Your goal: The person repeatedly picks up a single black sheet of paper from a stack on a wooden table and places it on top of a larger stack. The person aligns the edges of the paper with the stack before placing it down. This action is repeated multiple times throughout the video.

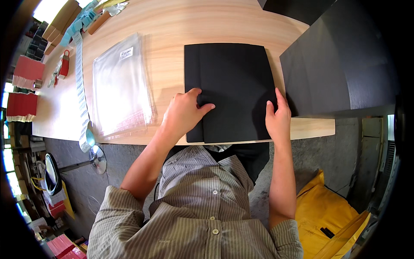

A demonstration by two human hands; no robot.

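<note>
A flat black folded sheet (235, 86), perhaps card, lies in front of me at the table's near edge. A narrow strip runs along its left side, marked off by a fold or edge. My left hand (183, 111) rests over this strip, its thumb stretched onto the wider panel and apart from the bent index finger; the other fingers are mostly hidden. At the right edge, my right hand (279, 118) grips the sheet, thumb on top and fingers along the side. Left of the sheet lie clear plastic sleeves (118, 86) with a small white label.
A tall black block-like stack (336, 64) stands close on the right, with another dark object (297, 9) behind it. A strip of pale blue labels (80, 82) hangs over the table's front edge. Farther left is a red tool (64, 64). A yellow bag (323, 211) sits on the floor.
</note>
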